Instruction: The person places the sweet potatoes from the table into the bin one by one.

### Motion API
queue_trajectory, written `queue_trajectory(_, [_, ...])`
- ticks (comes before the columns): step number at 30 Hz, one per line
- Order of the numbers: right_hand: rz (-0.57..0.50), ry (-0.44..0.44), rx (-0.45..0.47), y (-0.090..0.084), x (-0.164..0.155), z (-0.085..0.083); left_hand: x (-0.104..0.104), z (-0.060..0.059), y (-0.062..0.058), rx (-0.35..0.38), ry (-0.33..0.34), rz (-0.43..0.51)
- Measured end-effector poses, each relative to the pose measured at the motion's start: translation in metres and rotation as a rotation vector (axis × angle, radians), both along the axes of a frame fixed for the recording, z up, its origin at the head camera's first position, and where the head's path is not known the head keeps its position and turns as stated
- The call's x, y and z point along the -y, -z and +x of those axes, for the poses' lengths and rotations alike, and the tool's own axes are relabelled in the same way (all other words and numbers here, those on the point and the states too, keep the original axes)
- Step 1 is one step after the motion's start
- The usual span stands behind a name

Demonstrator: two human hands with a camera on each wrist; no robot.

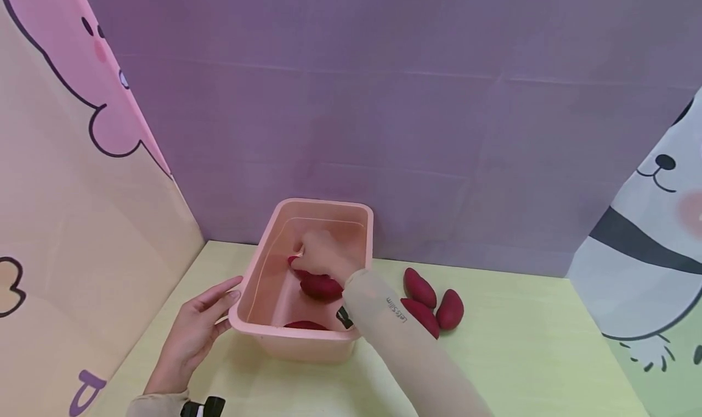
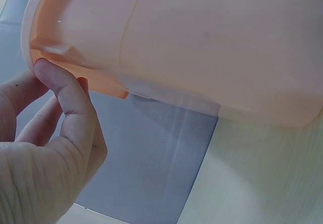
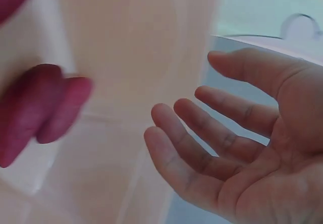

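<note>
1. Lying within the pink tub (image 1: 307,349), two sweet potatoes (image 1: 321,289) are found below the right hand (image 1: 320,252); a third sweet potato (image 1: 306,325) is mostly hidden by the tub's front wall.
2. No sweet potato is held by the right hand: in the right wrist view its fingers are seen spread and loosely bent, the palm bare, with a gap left between fingertips and the tub's contents.
3. Of the pair, the nearer one is laid roughly crosswise to the tub's length; the other is largely covered by the hand, so its long axis cannot be judged with confidence.
4. By the left hand (image 1: 197,322), the tub's rim is pinched on the left side.
5. To the right of the tub, three more sweet potatoes (image 1: 420,288) are clustered on the table (image 1: 521,338), one partly covered by the right sleeve (image 1: 408,338).
6. As a judgement, any grip on that cluster would be governed by the tub's right wall, which is set between it and the right hand, the nearer of the two hands.
</note>
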State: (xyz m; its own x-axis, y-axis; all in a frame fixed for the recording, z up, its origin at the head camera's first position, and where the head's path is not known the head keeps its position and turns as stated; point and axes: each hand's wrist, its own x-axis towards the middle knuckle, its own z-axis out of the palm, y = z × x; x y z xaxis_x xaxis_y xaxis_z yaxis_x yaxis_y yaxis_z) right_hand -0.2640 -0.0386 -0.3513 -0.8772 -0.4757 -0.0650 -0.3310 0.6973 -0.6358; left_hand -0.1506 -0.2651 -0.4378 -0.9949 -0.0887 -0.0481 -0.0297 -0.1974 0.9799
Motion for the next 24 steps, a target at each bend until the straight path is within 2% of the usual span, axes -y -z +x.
queue_trajectory(5, [-0.046,-0.04,-0.006,-0.027,-0.028,0.001,-0.004,-0.001,0.001,-0.008,0.009,0.002])
queue_trajectory(8, [-0.046,-0.054,-0.071,-0.04,-0.051,0.009,-0.004,-0.002,0.001,-0.001,0.006,-0.002])
queue_trajectory(11, [-0.064,-0.05,-0.159,-0.045,-0.075,0.019,-0.004,-0.002,0.001,0.011,-0.002,-0.006])
queue_trajectory(14, [-0.08,-0.019,-0.237,-0.041,-0.101,0.032,-0.003,-0.001,0.001,0.02,-0.003,-0.007])
queue_trajectory(19, [-0.114,0.077,-0.309,-0.027,-0.143,0.055,-0.002,0.0,0.001,0.019,-0.003,-0.001])
queue_trajectory(24, [-0.146,0.19,-0.434,0.002,-0.177,0.072,-0.001,0.001,0.0,0.014,-0.004,-0.004])
